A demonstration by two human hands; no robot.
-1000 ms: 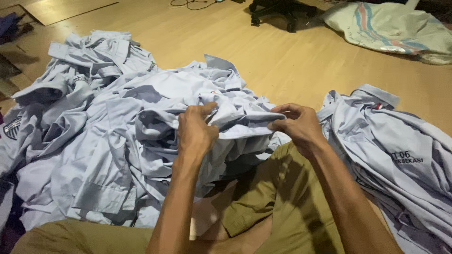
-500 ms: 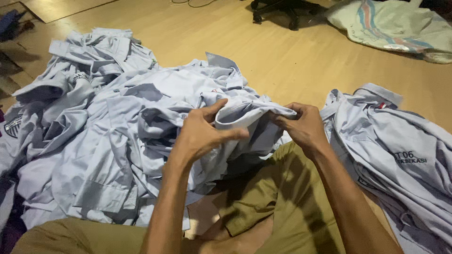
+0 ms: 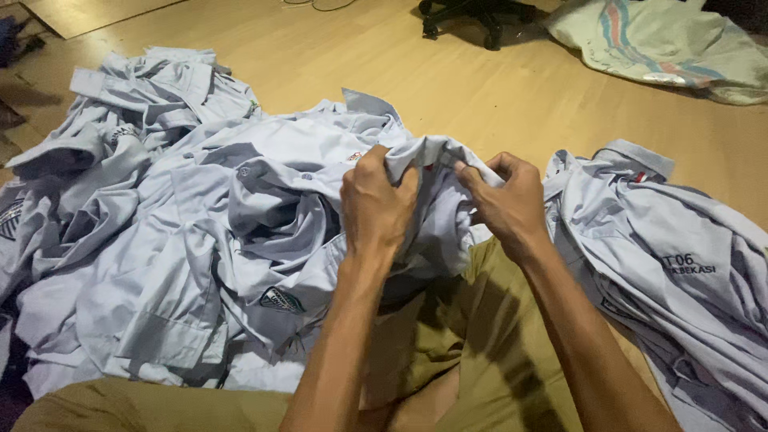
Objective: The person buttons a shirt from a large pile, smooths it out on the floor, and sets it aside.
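— Lifted higher than a moment ago: pale blue shirt [image 3: 436, 172], bunched between left hand [image 3: 376, 200] and right hand [image 3: 504, 196], both pinching its fabric shut.

— Beneath the grip?

— Olive trousers [image 3: 480, 320]. Left of it, heap of shirts [image 3: 160, 240]; right, second pile [image 3: 672, 256]; beyond, wooden floor [image 3: 464, 88].

Dark crest badge [image 3: 282, 300] — on pale shirt [image 3: 240, 264]
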